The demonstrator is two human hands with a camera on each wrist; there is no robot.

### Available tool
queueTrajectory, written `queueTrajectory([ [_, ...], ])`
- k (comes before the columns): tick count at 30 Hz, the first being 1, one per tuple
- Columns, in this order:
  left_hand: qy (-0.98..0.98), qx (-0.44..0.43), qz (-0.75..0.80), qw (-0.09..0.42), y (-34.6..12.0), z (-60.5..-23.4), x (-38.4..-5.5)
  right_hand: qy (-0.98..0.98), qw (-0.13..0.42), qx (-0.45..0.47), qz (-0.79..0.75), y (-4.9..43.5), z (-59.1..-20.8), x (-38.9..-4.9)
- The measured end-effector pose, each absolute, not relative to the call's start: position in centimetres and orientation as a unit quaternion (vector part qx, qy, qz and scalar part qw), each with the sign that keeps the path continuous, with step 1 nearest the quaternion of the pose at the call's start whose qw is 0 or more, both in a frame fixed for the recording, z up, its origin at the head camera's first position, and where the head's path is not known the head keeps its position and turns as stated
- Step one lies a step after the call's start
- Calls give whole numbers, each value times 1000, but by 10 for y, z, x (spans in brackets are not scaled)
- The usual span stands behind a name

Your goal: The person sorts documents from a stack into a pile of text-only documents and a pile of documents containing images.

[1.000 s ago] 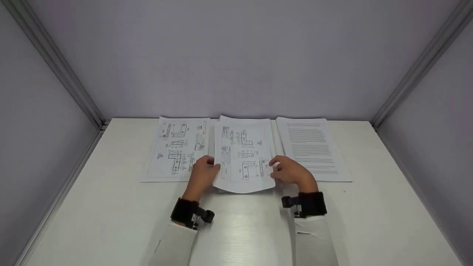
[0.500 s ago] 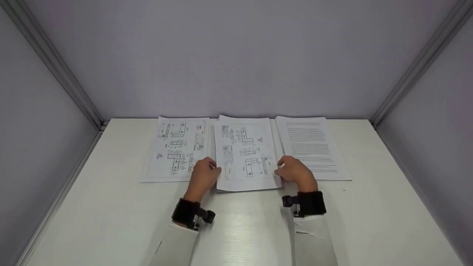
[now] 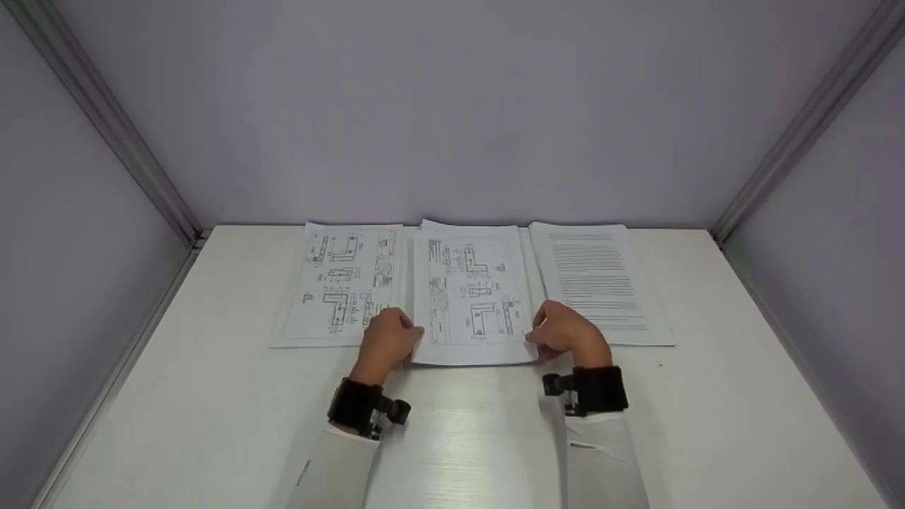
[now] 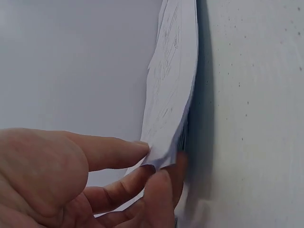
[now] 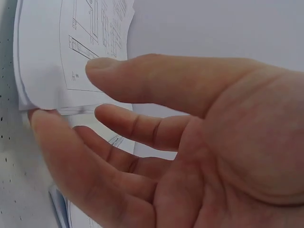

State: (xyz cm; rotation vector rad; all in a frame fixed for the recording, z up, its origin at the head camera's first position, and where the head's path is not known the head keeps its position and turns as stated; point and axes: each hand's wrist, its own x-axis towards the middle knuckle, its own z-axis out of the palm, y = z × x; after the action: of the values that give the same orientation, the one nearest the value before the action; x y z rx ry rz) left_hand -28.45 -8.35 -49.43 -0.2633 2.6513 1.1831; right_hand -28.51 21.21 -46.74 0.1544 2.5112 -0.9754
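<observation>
The middle paper stack (image 3: pixel 470 283), topped by a printed technical drawing, lies between both hands. My left hand (image 3: pixel 389 336) pinches its near left edge, the thumb on top and fingers curled beneath. In the left wrist view the sheets (image 4: pixel 173 85) bend upward at that grip, their layered edges showing. At the near right corner, my right hand (image 3: pixel 562 329) holds the stack's edge with the thumb over the page. From the right wrist view, the index fingertip meets the corner of the sheets (image 5: pixel 42 71), and the other fingers curl below.
Another stack with a technical drawing (image 3: pixel 332 283) lies on the left, partly behind the left hand. On the right lies a stack of text pages (image 3: pixel 594 276). The white table (image 3: pixel 452 438) meets grey walls (image 3: pixel 452 113) at the back and sides.
The top sheet's near edge was bowed and shifted left; it now lies nearly flush with the sheets below. Both hands have moved slightly toward the near corners.
</observation>
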Motion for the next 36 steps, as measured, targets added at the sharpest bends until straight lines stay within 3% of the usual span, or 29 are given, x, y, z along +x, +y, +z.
queueTrajectory([
  [11,887,-68,442,116,-78,-489,-288,897,192,18,-397,210,-471,-289],
  [20,870,-28,476,125,-72,-502,-292,912,201,-12,-358,205,-474,-291],
  [31,845,-28,500,188,-67,-503,-288,916,199,-37,-345,200,-475,-290],
  [36,843,-31,502,193,-67,-502,-287,914,201,-24,-351,198,-475,-288],
])
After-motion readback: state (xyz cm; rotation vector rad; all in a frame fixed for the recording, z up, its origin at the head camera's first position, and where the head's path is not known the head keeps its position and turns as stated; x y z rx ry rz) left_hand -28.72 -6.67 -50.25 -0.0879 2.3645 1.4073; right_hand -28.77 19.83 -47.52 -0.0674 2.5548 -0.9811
